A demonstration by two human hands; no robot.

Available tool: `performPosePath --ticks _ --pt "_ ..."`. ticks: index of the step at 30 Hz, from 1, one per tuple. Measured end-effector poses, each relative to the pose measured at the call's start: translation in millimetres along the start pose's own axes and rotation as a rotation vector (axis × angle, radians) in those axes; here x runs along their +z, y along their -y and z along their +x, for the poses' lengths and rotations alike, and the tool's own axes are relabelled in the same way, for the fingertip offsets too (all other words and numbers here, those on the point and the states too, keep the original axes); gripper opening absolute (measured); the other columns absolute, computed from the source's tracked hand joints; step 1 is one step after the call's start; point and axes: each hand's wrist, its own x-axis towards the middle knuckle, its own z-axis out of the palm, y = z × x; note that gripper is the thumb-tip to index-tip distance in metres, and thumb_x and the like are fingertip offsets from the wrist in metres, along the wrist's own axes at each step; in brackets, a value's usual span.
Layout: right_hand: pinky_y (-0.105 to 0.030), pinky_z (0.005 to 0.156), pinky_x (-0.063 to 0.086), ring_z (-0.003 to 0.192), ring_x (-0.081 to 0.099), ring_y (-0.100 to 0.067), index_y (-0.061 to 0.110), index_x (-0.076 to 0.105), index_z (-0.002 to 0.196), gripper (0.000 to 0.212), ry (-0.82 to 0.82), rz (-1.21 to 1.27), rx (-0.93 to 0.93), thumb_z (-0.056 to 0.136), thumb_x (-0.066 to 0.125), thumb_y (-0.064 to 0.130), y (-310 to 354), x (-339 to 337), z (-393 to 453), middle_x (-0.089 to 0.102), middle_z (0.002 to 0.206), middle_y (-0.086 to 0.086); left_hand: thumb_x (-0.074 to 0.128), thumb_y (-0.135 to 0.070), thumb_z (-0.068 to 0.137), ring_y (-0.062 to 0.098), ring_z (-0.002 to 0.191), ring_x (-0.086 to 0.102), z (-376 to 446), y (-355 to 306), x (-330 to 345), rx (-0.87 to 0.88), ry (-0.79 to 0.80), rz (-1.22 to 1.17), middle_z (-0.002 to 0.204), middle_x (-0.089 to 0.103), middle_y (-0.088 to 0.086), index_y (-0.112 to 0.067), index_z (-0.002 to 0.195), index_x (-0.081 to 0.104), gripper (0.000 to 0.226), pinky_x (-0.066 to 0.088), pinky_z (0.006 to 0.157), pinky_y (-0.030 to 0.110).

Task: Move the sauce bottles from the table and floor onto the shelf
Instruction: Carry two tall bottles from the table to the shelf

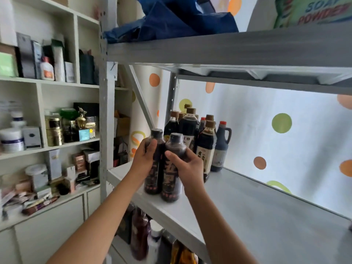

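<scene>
Two bare forearms are reaching up from the bottom edge toward a grey metal shelf (257, 212), whose flat board is running away to the right in front of a white sheet dotted with green and orange circles. At the shelf's front left corner, the left hand (145, 159) is wrapping its fingers round the upper body of the left bottle (154, 180), and the right hand (187, 165) is gripping the right bottle (171, 187) just below its neck. Both dark bottles are standing upright, long axes vertical and black caps pointing up, sides touching, bases sitting near the shelf's front edge. Behind them, toward the shelf's back left corner, a cluster of sauce bottles (198, 134) is standing upright with brown and red caps. Right of that cluster the shelf board is lying bare all the way to its far end. Above, a second metal board is carrying a blue cloth (171, 20) and a soap powder bag (312, 10). Left of the shelf's upright post, a white cabinet (42, 119) is holding jars and boxes.
</scene>
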Motion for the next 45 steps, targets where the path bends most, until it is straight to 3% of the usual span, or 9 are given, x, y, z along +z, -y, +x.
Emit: performPosePath --ticks 4,11,16,22,27,33,38,42,45 --pt "-0.037 0.082 0.062 0.083 0.073 -0.008 0.025 0.074 0.096 0.023 -0.039 -0.042 0.016 0.077 0.084 0.032 -12 11 13 0.077 0.088 0.008 0.037 -0.040 0.101 -0.021 0.076 0.053 16 6 0 0.007 0.003 0.057 0.095 0.052 -0.023 -0.039 0.106 0.046 0.010 0.040 0.059 0.001" --pt "-0.022 0.069 0.058 0.078 0.071 -0.002 0.026 0.072 0.098 0.025 -0.095 -0.148 -0.034 0.078 0.082 0.037 -23 14 20 0.076 0.085 0.012 0.037 -0.055 0.092 -0.004 0.100 0.057 34 27 -6 0.038 0.092 0.125 0.111 0.061 -0.008 -0.022 0.123 0.050 0.047 0.041 0.075 0.012" --pt "-0.028 0.071 0.058 0.080 0.068 -0.001 0.033 0.064 0.102 0.039 -0.064 -0.371 -0.013 0.075 0.075 0.059 -27 13 13 0.073 0.088 0.014 0.050 -0.052 0.092 0.014 0.114 0.056 20 57 -15 -0.077 0.175 0.197 0.117 0.057 -0.010 -0.025 0.130 0.039 0.047 0.043 0.083 0.022" --pt "-0.022 0.073 0.055 0.093 0.067 -0.010 0.019 0.060 0.116 0.052 -0.016 -0.521 0.150 0.070 0.083 0.014 -46 6 -7 0.069 0.101 0.008 0.082 -0.034 0.074 0.011 0.106 0.055 3 81 -30 -0.126 0.046 0.271 0.116 0.055 -0.007 -0.025 0.122 0.036 0.067 0.046 0.081 0.018" --pt "-0.013 0.062 0.046 0.086 0.066 -0.009 0.014 0.066 0.116 0.048 -0.067 -0.524 0.184 0.072 0.085 0.015 -55 9 -7 0.071 0.098 0.006 0.082 -0.026 0.076 0.010 0.106 0.054 11 84 -30 -0.077 0.041 0.269 0.112 0.058 -0.008 -0.024 0.116 0.045 0.054 0.044 0.089 0.027" --pt "-0.016 0.070 0.051 0.093 0.066 -0.009 0.016 0.064 0.121 0.046 -0.175 -0.480 0.160 0.079 0.081 0.022 -69 21 -7 0.070 0.105 0.007 0.078 -0.021 0.080 0.014 0.108 0.059 30 95 -27 -0.020 0.071 0.231 0.111 0.063 -0.005 -0.023 0.113 0.053 0.041 0.048 0.093 0.033" --pt "-0.037 0.085 0.058 0.098 0.064 -0.014 0.020 0.062 0.119 0.043 -0.210 -0.565 0.138 0.080 0.078 0.029 -80 27 -3 0.068 0.108 0.005 0.075 -0.025 0.083 0.015 0.110 0.060 41 106 -25 -0.014 0.120 0.229 0.113 0.063 -0.008 -0.027 0.114 0.052 0.039 0.050 0.097 0.041" --pt "-0.041 0.089 0.056 0.103 0.063 -0.019 0.016 0.059 0.121 0.043 -0.223 -0.616 0.159 0.083 0.076 0.030 -82 27 1 0.068 0.113 0.000 0.073 -0.025 0.086 0.017 0.112 0.059 45 102 -20 -0.017 0.149 0.292 0.113 0.061 -0.008 -0.026 0.116 0.048 0.039 0.050 0.093 0.034" --pt "-0.041 0.089 0.055 0.104 0.063 -0.021 0.014 0.058 0.120 0.038 -0.227 -0.619 0.188 0.087 0.073 0.028 -82 26 3 0.067 0.114 -0.002 0.071 -0.033 0.086 0.022 0.114 0.060 46 101 -17 -0.015 0.153 0.376 0.120 0.062 -0.001 -0.022 0.125 0.046 0.048 0.051 0.095 0.043"
